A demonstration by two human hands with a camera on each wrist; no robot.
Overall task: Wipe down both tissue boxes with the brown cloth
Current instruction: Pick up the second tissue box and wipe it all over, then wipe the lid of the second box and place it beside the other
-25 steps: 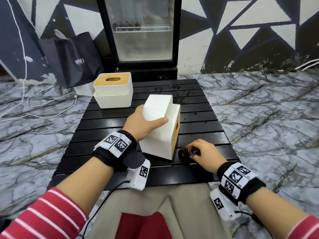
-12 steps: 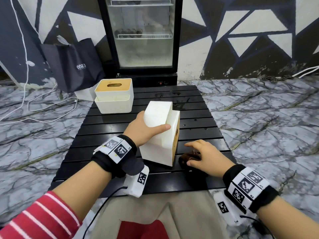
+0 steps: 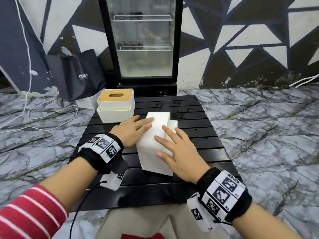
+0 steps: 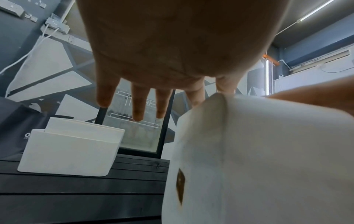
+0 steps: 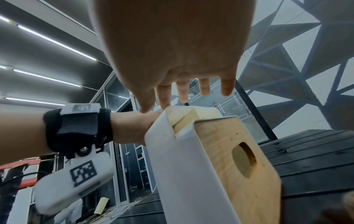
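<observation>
A white tissue box (image 3: 151, 145) with a wooden lid lies on its side in the middle of the black slatted table (image 3: 198, 135), lid facing right (image 5: 229, 159). My left hand (image 3: 136, 128) rests open against the box's upper left side, fingers straight. My right hand (image 3: 172, 149) lies flat on top of it with fingers spread. The second tissue box (image 3: 117, 107) stands upright at the table's back left, also seen in the left wrist view (image 4: 70, 150). The brown cloth is hidden in the head view; a blurred brown shape (image 5: 346, 203) shows at the right wrist view's corner.
A glass-door fridge (image 3: 143, 42) stands just behind the table. A dark shopping bag (image 3: 76, 75) leans on the wall at the left, with white cables (image 3: 43, 114) on the marble floor. My lap is at the table's near edge.
My right hand let go of the brown cloth on the table and moved up onto the box. My left hand loosened its grip and now lies open against the box.
</observation>
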